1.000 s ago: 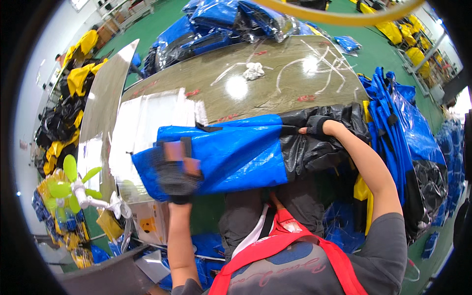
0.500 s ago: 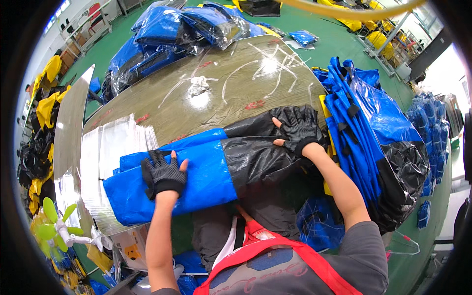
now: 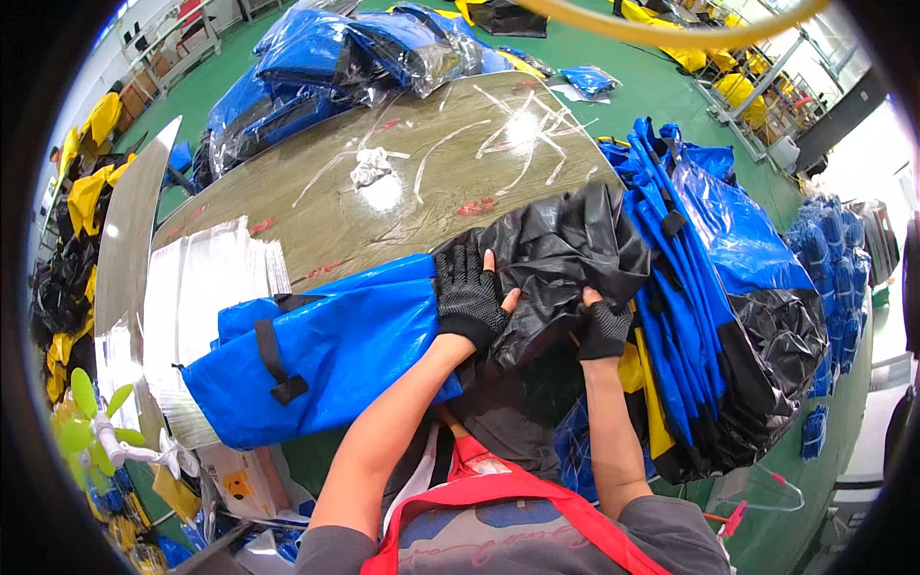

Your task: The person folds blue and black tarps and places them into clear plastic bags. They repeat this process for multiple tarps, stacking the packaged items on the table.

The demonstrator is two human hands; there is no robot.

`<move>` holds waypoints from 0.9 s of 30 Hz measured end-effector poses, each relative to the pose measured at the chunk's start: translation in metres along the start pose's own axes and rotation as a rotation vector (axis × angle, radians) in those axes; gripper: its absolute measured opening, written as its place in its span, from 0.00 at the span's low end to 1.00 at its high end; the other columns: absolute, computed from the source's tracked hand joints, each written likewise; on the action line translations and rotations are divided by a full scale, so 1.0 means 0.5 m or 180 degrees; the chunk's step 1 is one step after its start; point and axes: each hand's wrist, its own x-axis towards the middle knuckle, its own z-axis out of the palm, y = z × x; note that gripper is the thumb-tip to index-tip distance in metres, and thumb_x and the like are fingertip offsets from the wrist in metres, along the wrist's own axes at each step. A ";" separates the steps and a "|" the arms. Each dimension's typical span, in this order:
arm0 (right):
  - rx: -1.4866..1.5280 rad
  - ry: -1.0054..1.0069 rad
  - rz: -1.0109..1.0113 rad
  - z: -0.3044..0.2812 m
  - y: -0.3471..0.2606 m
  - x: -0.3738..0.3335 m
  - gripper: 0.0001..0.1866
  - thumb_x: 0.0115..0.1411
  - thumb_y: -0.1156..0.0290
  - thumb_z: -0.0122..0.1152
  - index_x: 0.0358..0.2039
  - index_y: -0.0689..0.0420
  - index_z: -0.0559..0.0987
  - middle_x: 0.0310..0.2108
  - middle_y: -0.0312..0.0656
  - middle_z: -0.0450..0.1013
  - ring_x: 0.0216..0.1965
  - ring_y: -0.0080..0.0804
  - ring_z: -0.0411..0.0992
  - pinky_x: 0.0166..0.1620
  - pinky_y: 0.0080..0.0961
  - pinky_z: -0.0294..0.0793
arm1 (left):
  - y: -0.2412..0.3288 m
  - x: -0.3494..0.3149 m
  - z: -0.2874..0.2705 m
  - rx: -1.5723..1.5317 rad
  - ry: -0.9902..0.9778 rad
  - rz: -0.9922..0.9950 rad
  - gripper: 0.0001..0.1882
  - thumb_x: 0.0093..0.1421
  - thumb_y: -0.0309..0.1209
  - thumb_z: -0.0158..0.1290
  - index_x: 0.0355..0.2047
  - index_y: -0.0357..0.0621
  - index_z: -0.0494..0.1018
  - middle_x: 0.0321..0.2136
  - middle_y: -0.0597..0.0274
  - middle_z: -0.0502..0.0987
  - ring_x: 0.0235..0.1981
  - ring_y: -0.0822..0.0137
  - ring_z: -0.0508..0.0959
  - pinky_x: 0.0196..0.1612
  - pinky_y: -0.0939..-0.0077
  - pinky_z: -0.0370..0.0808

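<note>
One wide table (image 3: 331, 218) with grey-brown, wood-patterned top spreads beyond both hands. To the right of the right hand there is a tall stack of folded sheets (image 3: 733, 240), glossy blue and black, and far ahead of the hands lies a heap of blue packages (image 3: 350, 53) in clear plastic. Under the hands, across the near side of the table, is the long, flat bag-like piece (image 3: 407, 321) of shiny plastic cloth, blue at left and black at right. To my judgement, its blue half is already laid quite smooth in layers, but the black half is crumpled and bunched, so the flattening of that half seems not yet done. Left of the left hand, thin white plastic sheets (image 3: 201, 307) lie partly under the piece. The left hand (image 3: 471, 299), in a black fingerless glove, is spread wide and rests on the black half, just beside the blue. The right hand (image 3: 606, 331), gloved equally, touches its near edge; its fingers are mostly hidden, so I cannot tell whether it grips. Left of both hands, one black fabric strap (image 3: 267, 350) lies on the blue.
</note>
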 end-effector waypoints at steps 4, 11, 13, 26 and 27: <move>-0.2726 -0.2520 -0.2792 0.147 -0.094 -0.114 0.27 0.49 0.73 0.58 0.53 0.59 0.72 0.40 0.50 0.74 0.42 0.49 0.72 0.48 0.39 0.70 | -0.076 -0.031 -0.080 -0.3114 -0.1030 -0.0096 0.28 0.66 0.39 0.40 0.63 0.38 0.57 0.63 0.51 0.58 0.64 0.57 0.56 0.67 0.63 0.49; -0.4105 -0.3616 -0.2603 0.231 0.019 -0.181 0.41 0.47 0.65 0.62 0.63 0.52 0.61 0.31 0.43 0.71 0.37 0.42 0.71 0.42 0.38 0.67 | -0.452 -0.100 -0.231 0.0389 -0.1423 0.0947 0.37 0.56 0.47 0.54 0.62 0.42 0.60 0.61 0.46 0.62 0.62 0.48 0.59 0.66 0.57 0.50; -0.4730 -0.4365 -0.1764 0.274 -0.020 -0.186 0.55 0.40 0.48 0.69 0.66 0.53 0.55 0.43 0.50 0.70 0.48 0.47 0.68 0.52 0.43 0.63 | -0.553 -0.194 -0.315 0.1568 -0.0476 0.0428 0.41 0.53 0.52 0.55 0.60 0.40 0.61 0.60 0.43 0.61 0.63 0.44 0.57 0.67 0.52 0.45; -0.3829 -0.3011 -0.2132 0.440 0.182 -0.291 0.42 0.54 0.40 0.52 0.66 0.48 0.58 0.68 0.57 0.44 0.69 0.60 0.36 0.63 0.69 0.26 | -0.554 -0.633 -0.448 -0.4395 0.0692 -0.3635 0.45 0.53 0.47 0.62 0.64 0.40 0.53 0.58 0.49 0.64 0.54 0.53 0.70 0.56 0.58 0.69; -0.3854 -0.2965 -0.2126 0.444 0.191 -0.306 0.40 0.55 0.41 0.53 0.65 0.45 0.59 0.68 0.57 0.44 0.68 0.61 0.36 0.62 0.69 0.26 | -0.528 -0.617 -0.472 -0.4720 0.0571 -0.3722 0.42 0.53 0.46 0.62 0.62 0.41 0.57 0.57 0.51 0.67 0.55 0.54 0.69 0.58 0.57 0.67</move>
